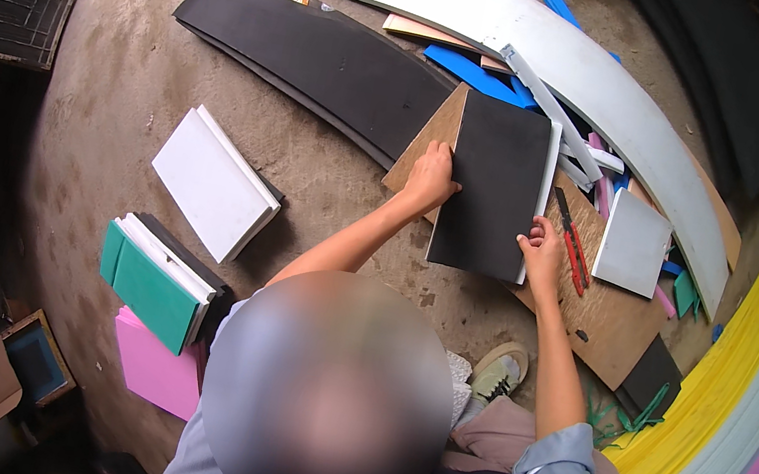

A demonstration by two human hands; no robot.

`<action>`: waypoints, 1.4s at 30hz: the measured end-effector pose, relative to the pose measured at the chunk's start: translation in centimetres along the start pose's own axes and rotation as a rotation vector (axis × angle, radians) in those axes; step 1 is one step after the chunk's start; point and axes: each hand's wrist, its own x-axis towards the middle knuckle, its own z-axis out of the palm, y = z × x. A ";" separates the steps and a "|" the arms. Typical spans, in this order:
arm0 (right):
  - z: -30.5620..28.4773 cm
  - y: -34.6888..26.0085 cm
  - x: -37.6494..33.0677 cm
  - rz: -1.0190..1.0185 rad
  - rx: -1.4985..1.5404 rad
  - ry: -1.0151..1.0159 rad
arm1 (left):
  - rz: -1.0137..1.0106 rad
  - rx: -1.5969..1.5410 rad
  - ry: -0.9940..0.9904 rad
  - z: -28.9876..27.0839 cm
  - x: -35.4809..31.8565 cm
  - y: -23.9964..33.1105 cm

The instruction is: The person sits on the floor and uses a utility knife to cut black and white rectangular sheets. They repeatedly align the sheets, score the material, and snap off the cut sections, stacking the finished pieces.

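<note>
A black rectangular foam sheet [495,186] with a white sheet's edge [549,170] showing along its right side lies before me over a brown board. My left hand [432,180] is at its left edge, thumb on the black face and fingers against the brown board's pointed corner [434,130]. At the lower right edge, my right hand [543,251] pinches the sheets between thumb and curled fingers. Just right of that hand lies a red-handled cutting tool [577,257] with a dark blade. A white square sheet [634,243] rests beyond it on the board.
Long black sheets [320,54] and a long white curved sheet [502,5] lie ahead, with blue offcuts [474,73] between. On my left are stacks of white [211,182], green [150,283] and pink [159,363] sheets. Yellow sheets [720,348] stand stacked at right.
</note>
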 end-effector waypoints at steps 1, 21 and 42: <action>0.1 0.0 0.1 -0.002 -0.015 0.005 | -0.022 0.081 -0.024 -0.1 0.4 0.0; -0.2 -0.4 -0.2 0.045 -0.051 0.029 | 0.498 0.778 -0.124 -3.1 8.9 4.2; -5.1 3.3 -0.4 -0.182 -0.449 0.415 | 0.736 0.466 -0.033 3.3 -4.7 4.0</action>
